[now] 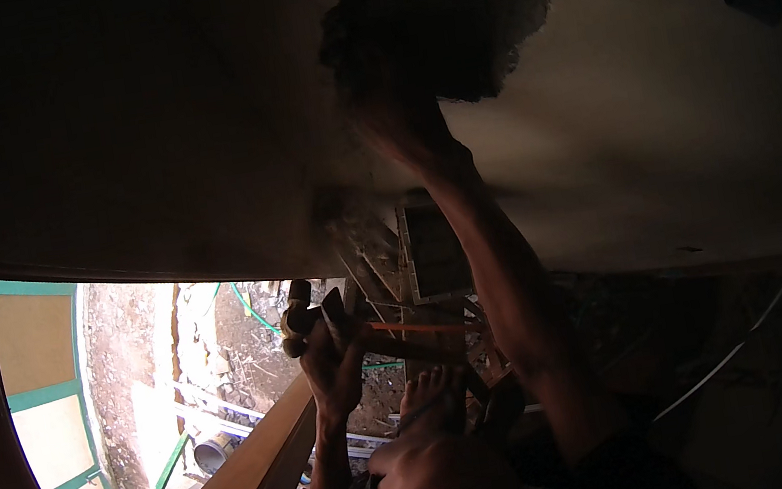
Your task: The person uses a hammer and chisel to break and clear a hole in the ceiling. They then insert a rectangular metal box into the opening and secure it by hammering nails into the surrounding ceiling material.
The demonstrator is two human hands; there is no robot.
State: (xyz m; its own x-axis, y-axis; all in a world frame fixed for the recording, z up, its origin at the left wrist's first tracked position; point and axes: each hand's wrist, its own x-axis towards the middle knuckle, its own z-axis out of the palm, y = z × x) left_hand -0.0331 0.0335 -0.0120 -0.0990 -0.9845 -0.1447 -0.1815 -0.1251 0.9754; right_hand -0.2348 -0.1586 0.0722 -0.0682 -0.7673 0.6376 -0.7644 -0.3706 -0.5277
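Note:
My left hand (332,355) is closed round a hammer (295,321), whose dark head with a rounded end sticks out on the hand's left side. A dark flat-ended piece (332,306) shows beside the thumb; I cannot make out what it is. My right arm reaches up to a pale wall surface. There my right hand (406,126) is at the lower left edge of a dark, ragged-edged hole (448,18). Deep shadow hides its fingers and anything in them.
My bare foot (433,392) rests on a support below the hands. A wooden beam (219,483) slants at the lower left. Beyond a bright opening are a green-framed panel (48,397), a bucket (212,455) and rubble. A dark rectangular box (436,250) sits below the wall; a white cable (722,362) hangs right.

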